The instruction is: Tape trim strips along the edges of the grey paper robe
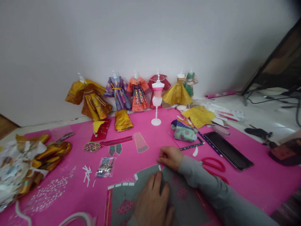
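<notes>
A dark green fabric piece with pink motifs lies on the pink mat at the bottom centre. Short white strips run along its upper left edge. My left hand rests on the fabric, palm down and fingers spread, fingertips beside a small white strip at the top edge. Just beyond that edge is my right hand, its fingers curled together near the white strip; what they pinch, if anything, is hidden. Red-handled scissors lie partly behind my right forearm.
Several dressed mini mannequins lean along the wall; a bare white mannequin stands before them. Gold fabric is piled at left, a white tape roll at bottom left. Bead packet, cut fabric pieces, pens and a black tray lie around.
</notes>
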A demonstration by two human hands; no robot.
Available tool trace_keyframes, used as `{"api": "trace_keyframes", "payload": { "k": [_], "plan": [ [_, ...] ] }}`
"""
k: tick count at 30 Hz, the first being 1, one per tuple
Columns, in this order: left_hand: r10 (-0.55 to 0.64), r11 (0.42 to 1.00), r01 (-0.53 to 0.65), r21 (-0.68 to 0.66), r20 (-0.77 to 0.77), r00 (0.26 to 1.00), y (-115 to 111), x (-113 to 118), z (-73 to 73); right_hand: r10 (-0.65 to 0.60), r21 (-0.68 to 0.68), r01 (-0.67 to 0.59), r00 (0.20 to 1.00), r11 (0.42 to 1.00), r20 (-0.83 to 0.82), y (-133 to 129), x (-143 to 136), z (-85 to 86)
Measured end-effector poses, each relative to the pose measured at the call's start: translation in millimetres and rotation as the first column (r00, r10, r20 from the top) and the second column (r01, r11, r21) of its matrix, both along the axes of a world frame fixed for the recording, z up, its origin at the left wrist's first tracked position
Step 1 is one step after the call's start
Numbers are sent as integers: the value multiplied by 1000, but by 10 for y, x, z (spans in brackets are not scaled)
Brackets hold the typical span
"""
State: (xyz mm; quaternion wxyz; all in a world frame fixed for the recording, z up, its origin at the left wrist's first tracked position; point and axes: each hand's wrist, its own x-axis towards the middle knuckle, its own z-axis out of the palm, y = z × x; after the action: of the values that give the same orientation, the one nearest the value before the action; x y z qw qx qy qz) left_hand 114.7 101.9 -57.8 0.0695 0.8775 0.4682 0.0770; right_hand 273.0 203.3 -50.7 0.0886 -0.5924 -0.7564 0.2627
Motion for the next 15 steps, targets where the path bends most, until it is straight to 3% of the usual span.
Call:
{"api": "trace_keyframes", "payload": {
  "k": [5, 9, 13, 15],
  "plan": [
    [25, 996, -26, -82, -17, 1000, 9, 29, 54, 8, -6, -8, 1000, 1000, -12, 24, -2, -21],
    [-46, 994, 40, -104, -52, 998, -18, -40, 230, 13, 0, -13, 999, 1000, -34, 44, 14, -71],
    [-15, 999, 13, -34, -79, 997, -116, -415, 419, 20, 29, -18, 996, 999, -81, 43, 42, -104],
    [98, 995, -97, 25, -69, 993, -182, -739, 427, 32, 37, -28, 993, 999, -111, 40, 58, -115]
  ]
}}
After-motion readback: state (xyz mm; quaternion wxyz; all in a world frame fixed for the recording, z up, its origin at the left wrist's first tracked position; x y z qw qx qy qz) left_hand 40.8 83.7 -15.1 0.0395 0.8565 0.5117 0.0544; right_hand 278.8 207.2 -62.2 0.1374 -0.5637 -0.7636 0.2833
